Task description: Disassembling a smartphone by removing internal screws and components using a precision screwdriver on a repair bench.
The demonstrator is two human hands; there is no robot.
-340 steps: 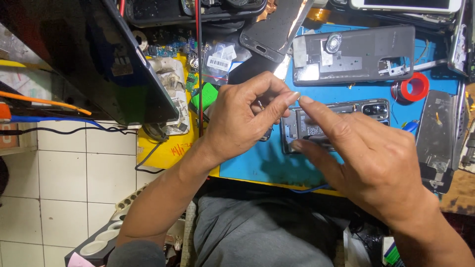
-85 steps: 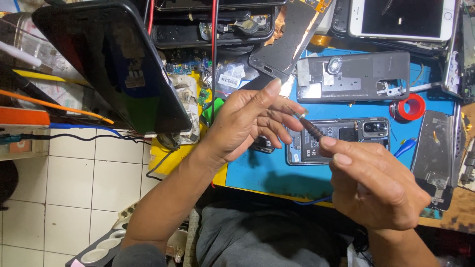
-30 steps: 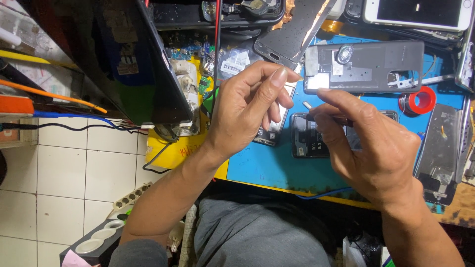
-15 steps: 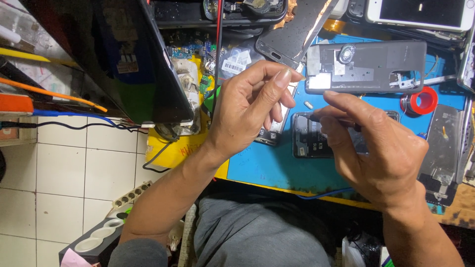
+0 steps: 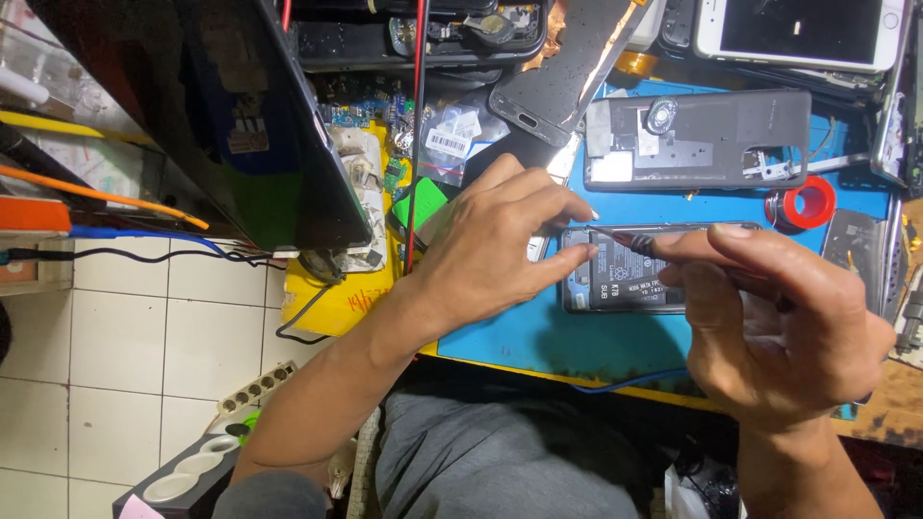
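An opened phone (image 5: 620, 274) with its dark battery showing lies on the blue mat (image 5: 538, 332). My left hand (image 5: 490, 245) rests on the phone's left edge, fingers spread over it and touching its frame. My right hand (image 5: 769, 322) grips a thin dark tool (image 5: 630, 240) whose tip points left over the phone's upper edge, close to my left fingertips. Most of the phone's right half is hidden by my right hand.
A grey phone back cover (image 5: 702, 139) lies behind, with a red tape roll (image 5: 812, 202) to its right. A white phone (image 5: 798, 34) sits at the far right back. A dark laptop screen (image 5: 221, 115) leans at left. A power strip (image 5: 255, 389) lies on the tiled floor.
My left hand has dropped from a raised pinch down onto the phone's left edge. My right hand has brought the tool's tip lower, over the phone's top.
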